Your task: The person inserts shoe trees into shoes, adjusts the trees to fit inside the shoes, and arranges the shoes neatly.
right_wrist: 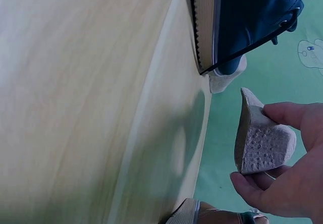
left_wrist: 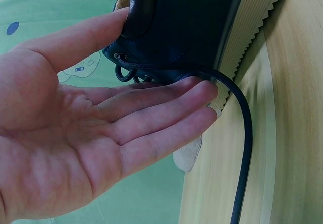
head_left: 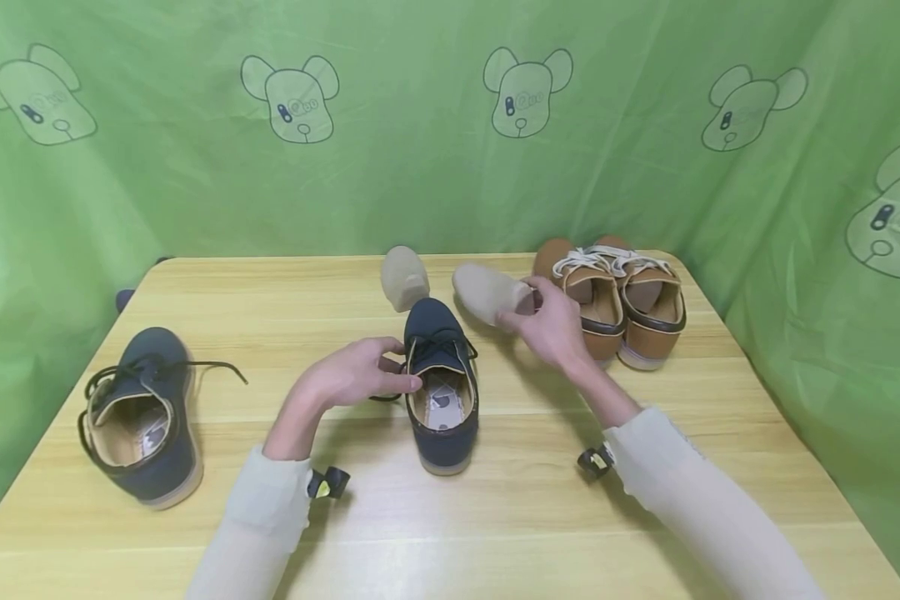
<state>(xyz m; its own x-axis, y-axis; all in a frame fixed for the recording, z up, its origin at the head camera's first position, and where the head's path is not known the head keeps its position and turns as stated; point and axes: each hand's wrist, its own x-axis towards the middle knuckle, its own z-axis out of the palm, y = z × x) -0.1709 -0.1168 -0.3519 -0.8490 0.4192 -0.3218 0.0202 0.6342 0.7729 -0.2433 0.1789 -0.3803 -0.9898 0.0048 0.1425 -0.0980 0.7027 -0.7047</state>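
Note:
My right hand [head_left: 553, 323] pinches a beige molded-pulp shoe insert [head_left: 486, 293] by its blunt end. In the right wrist view the dimpled end of this insert shows between thumb and fingers, raised off the tabletop. At the middle of the table stands a navy lace-up shoe [head_left: 450, 442], toe pointing away, its inside showing a pale printed insole. My left hand [head_left: 352, 371] is at its left side. The left wrist view shows the thumb at the shoe's collar and the fingers nearly straight along its side, by a loose dark lace [left_wrist: 246, 133].
A second beige insert [head_left: 403, 277] lies beyond the navy shoe's toe. The other navy shoe [head_left: 150, 417], laces loose, stands at the left. Two brown shoes [head_left: 648, 333] with white laces stand side by side at the back right. A green curtain [head_left: 420, 192] hangs behind the wooden table [head_left: 525, 533].

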